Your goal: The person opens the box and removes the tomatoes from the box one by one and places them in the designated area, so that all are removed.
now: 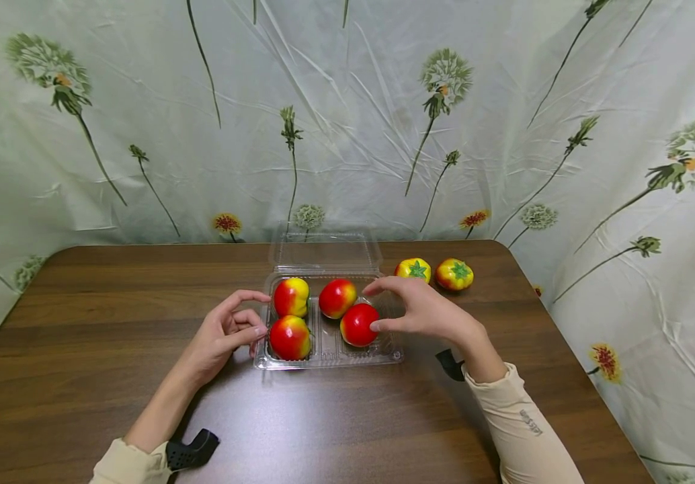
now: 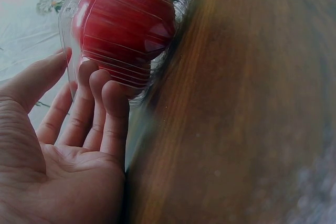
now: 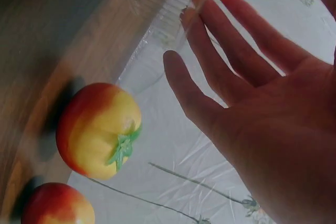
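A clear plastic clamshell box [image 1: 329, 363] sits on the table, its lid [image 1: 326, 252] raised at the back. In its left half are two glossy red-and-yellow fruits; the front one [image 1: 290, 338] is nearest my left hand [image 1: 214, 339]. Through the ribbed wall in the left wrist view, the fingertips [image 2: 115, 95] are right at the box, thumb by its rim. The right half holds two more fruits. My right hand [image 1: 426, 309] reaches over the right side, thumb tip at the front fruit [image 1: 359, 325]. Its fingers [image 3: 231, 45] are relaxed and spread.
Two more fruits with green leafy caps, one [image 1: 413, 269] partly behind my right hand and one [image 1: 454, 274] farther right, lie on the brown wooden table [image 1: 111, 323]. A flower-printed curtain [image 1: 353, 134] hangs behind the table's back edge.
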{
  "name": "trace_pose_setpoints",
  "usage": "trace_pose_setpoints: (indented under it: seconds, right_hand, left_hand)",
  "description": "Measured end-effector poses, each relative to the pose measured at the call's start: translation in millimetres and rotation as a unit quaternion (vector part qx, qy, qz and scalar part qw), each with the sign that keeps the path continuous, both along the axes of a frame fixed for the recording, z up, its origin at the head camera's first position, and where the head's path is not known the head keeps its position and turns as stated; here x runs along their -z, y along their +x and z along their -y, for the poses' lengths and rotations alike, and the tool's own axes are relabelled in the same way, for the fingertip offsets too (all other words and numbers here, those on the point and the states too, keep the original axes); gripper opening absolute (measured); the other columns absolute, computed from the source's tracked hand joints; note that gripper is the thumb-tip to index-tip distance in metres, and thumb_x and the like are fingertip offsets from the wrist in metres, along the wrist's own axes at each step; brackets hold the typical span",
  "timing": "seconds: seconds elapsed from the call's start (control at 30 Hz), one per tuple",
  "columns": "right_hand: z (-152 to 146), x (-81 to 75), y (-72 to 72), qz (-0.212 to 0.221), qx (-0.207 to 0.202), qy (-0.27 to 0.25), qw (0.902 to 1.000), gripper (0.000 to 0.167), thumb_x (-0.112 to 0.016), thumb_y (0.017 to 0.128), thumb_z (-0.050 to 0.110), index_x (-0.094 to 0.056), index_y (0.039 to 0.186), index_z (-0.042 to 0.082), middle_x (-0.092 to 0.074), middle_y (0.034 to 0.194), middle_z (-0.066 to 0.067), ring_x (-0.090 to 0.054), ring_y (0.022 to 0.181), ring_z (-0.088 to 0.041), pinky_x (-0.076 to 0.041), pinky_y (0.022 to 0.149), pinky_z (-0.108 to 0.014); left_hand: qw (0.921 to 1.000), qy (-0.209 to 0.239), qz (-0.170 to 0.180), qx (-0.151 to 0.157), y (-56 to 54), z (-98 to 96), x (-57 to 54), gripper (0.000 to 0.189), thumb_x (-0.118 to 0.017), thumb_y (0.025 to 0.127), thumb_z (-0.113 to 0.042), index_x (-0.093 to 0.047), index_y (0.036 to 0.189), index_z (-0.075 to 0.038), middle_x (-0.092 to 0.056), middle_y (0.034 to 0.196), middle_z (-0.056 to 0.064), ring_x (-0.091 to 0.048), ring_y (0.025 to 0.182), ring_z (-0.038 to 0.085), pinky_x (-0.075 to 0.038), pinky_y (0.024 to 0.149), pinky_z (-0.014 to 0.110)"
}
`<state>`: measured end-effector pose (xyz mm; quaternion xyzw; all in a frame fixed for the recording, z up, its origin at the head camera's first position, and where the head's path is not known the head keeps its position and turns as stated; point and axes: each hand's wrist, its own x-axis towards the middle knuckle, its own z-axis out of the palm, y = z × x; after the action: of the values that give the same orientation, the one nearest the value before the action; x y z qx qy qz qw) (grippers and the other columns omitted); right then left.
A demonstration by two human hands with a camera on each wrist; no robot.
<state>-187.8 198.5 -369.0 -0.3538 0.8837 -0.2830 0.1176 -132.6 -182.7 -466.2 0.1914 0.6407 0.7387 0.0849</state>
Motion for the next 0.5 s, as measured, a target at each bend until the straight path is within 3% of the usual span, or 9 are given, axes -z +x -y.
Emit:
trace_pose_setpoints:
  seconds: [0.2,0.5]
  right_hand:
    - [5.9,4.4,1.8,0.008,-0.024,0.009,0.9996,0.055,-0.089,0.085,0.024,-0.068,0.132,0.006,-0.072,0.129,-0.003,-0.066,0.122,-0.028,-0.051,0.109,-0.049]
    - [11.2,8.5,6.3,0.021,-0.015,0.036,0.999,0.058,-0.091,0.083,0.023,-0.067,0.133,0.009,-0.07,0.131,-0.002,-0.065,0.123,-0.026,-0.052,0.108,-0.047]
  left_hand:
    - [1.0,0.003,-0.001,0.002,0.0,-0.3,0.1,0.044,-0.06,0.1,0.008,-0.049,0.141,0.001,-0.074,0.09,0.002,-0.062,0.066,0.023,-0.058,0.06,0.029]
    - [1.0,0.006,-0.003,0.006,-0.1,-0.5,0.5,0.043,-0.059,0.1,0.009,-0.049,0.141,0.0,-0.074,0.091,0.002,-0.061,0.065,0.024,-0.059,0.061,0.029]
